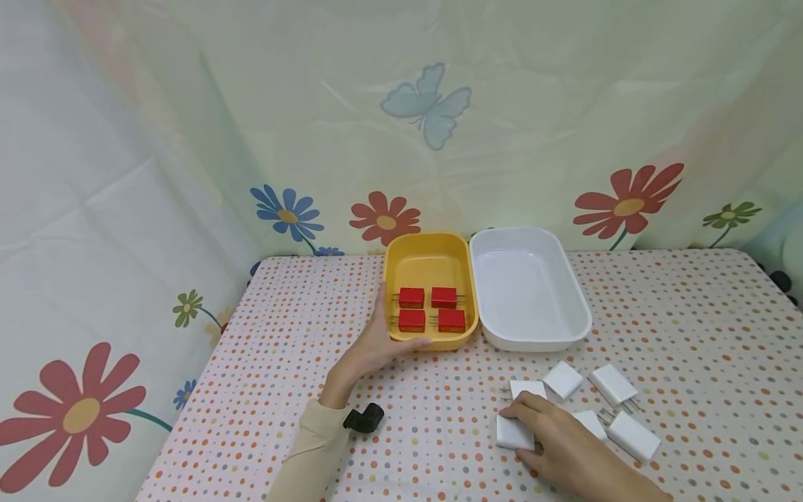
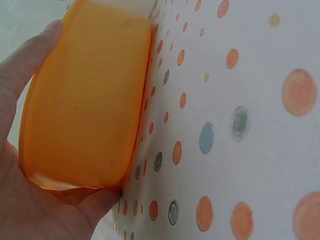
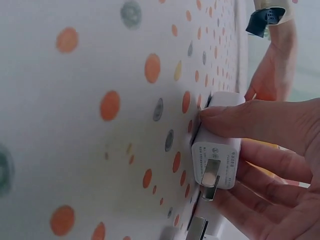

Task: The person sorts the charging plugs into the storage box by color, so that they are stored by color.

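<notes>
**Pinched by the flat sides: white charger (image 1: 514, 434) in right hand (image 1: 555, 438)**

Location: near right part of the dotted cloth (image 1: 282, 328), close by five other white chargers (image 1: 614, 385), some partly hidden. Narrow grip, thumb on one side, fingers round the other. Resting on the cloth or barely lifted: cannot tell.

Handling, by judgement: light, stiff, smooth-cased, so a little slippery under dry fingertips. Sturdy in the body; weakest at the metal prongs (image 3: 210, 175), prone to bending or snagging on a neighbour. Best taken by the flat sides, as here, clear of the prong end.

At left hand (image 1: 379, 338): spread wide and wrapped round the near left corner of the yellow tray (image 1: 426, 268), thumb along the near wall, fingers along the left side. Probably light plastic, easily nudged if let go.

Inside the yellow tray: four red blocks (image 1: 411, 321) with thin pins, two rows of two, toward the near end. Just beside, to the right: white tray (image 1: 527, 286), similar in shape, glossy floor in view from wall to wall.
</notes>
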Demonstrator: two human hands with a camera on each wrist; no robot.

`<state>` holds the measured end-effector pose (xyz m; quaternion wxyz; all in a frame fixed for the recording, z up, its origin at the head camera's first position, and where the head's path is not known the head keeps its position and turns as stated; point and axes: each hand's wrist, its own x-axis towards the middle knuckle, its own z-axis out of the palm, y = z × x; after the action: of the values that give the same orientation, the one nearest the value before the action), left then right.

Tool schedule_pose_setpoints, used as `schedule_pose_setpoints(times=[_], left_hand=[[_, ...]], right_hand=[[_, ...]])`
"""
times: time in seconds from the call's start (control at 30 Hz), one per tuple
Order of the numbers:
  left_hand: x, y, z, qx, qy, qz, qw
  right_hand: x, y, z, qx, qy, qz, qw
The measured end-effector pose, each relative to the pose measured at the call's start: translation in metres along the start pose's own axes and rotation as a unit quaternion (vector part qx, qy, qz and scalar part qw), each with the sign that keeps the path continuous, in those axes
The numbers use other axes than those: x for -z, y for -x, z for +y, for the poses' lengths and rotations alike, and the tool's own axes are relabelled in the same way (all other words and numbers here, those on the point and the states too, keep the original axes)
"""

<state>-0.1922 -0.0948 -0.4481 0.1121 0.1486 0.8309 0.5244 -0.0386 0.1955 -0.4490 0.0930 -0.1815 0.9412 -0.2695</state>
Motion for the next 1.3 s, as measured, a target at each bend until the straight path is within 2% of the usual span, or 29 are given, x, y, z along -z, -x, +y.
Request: schedule_pose_setpoints(times=[0.1,0.23,0.33,0.53,0.77,0.97,1.3], left_hand=[[0.0,0.0,-0.001,-0.011,0.009,-0.003,0.9999],[0.0,-0.001,-0.003,-0.018,0.014,-0.006,0.9997],[0.0,-0.002,-0.003,-0.016,0.012,-0.005,0.9998],[0.0,0.0,-0.001,-0.01,0.01,-0.006,0.9999],[0.0,0.001,0.0,0.006,0.003,0.003,1.0],[0.0,0.001,-0.001,-0.004,0.01,-0.008,0.9999],[0.0,0.001,-0.001,0.005,0.009,-0.008,0.9999]], right_hand=[[0.001,0.0,-0.001,-0.004,-0.001,-0.001,1.0],[0.011,0.0,-0.005,0.014,0.011,0.004,0.9998],[0.028,-0.002,-0.01,0.032,0.013,0.023,0.9991],[0.073,-0.013,-0.014,0.061,0.027,0.098,0.9929],[0.108,-0.038,-0.011,0.061,0.014,0.132,0.9893],[0.11,-0.066,0.006,0.053,0.004,0.152,0.987],[0.094,-0.103,0.033,0.012,-0.016,0.096,0.9951]])
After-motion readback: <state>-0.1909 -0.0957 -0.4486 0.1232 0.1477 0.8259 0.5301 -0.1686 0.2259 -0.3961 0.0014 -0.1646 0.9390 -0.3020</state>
